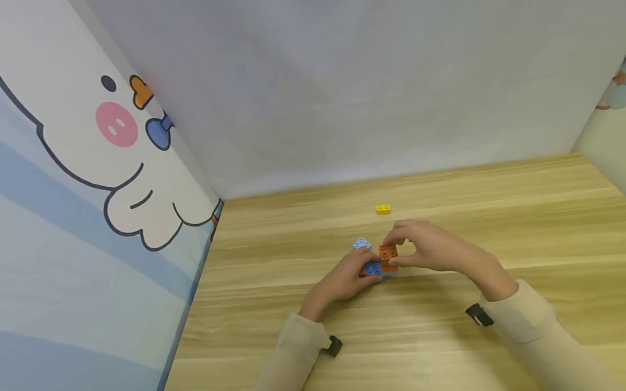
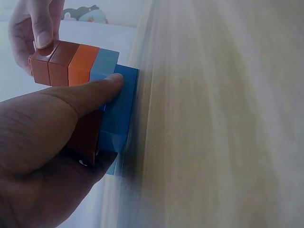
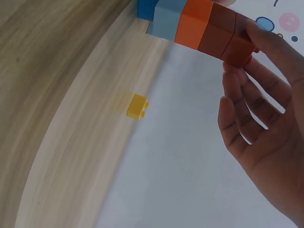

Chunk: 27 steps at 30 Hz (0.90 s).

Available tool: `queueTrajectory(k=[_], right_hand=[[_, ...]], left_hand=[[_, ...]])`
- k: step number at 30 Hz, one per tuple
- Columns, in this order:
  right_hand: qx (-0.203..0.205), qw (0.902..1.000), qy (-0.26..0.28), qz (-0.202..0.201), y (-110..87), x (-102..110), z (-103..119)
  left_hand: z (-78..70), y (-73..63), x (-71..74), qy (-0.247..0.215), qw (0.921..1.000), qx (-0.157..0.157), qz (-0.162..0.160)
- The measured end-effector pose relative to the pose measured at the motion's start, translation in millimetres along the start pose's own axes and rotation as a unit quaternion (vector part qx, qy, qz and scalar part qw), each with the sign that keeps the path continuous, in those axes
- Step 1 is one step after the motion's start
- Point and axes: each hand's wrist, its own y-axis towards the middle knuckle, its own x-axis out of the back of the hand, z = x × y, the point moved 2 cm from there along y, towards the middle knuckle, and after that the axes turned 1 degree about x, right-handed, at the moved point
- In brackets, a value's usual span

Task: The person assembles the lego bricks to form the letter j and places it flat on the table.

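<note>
A small stack of toy building bricks stands on the table. From the top down, it shows a brown brick (image 3: 239, 43), a second brown brick (image 2: 61, 63), an orange brick (image 2: 81, 65), a grey-blue brick (image 2: 105, 62) and a blue base brick (image 2: 119, 107). My right hand (image 1: 430, 247) pinches the topmost brown brick between thumb and fingers. Lower down, my left hand (image 1: 344, 277) grips the base, its thumb against the blue and grey-blue bricks. Beside the tower, a blue brick (image 1: 373, 269) sits between the left thumb and fingers. The left fingertips are partly hidden.
A light blue brick (image 1: 362, 244) lies just behind the left hand. Farther back on the wooden table (image 1: 274, 233) is a yellow two-stud brick (image 1: 383, 209). A pale cloth wall (image 1: 371, 108) rises behind the table, and a cartoon-printed panel (image 1: 73, 228) stands at the left.
</note>
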Motion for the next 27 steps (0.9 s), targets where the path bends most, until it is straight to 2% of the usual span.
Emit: queueTrajectory(k=[6,14,27], right_hand=[[0.003,0.9994,0.031,-0.01,2.4,4,-2],[-0.016,0.9972,0.059,-0.042,13.6,10,-12],[-0.025,0.9977,0.062,-0.01,36.4,-3,-35]], left_hand=[[2.1,0.6,-0.4,0.006,1.0,0.005,-0.003],[0.0,0.4,2.0,-0.001,0.9999,0.016,0.004],[0.7,-0.2,0.4,-0.004,0.9998,0.019,0.01]])
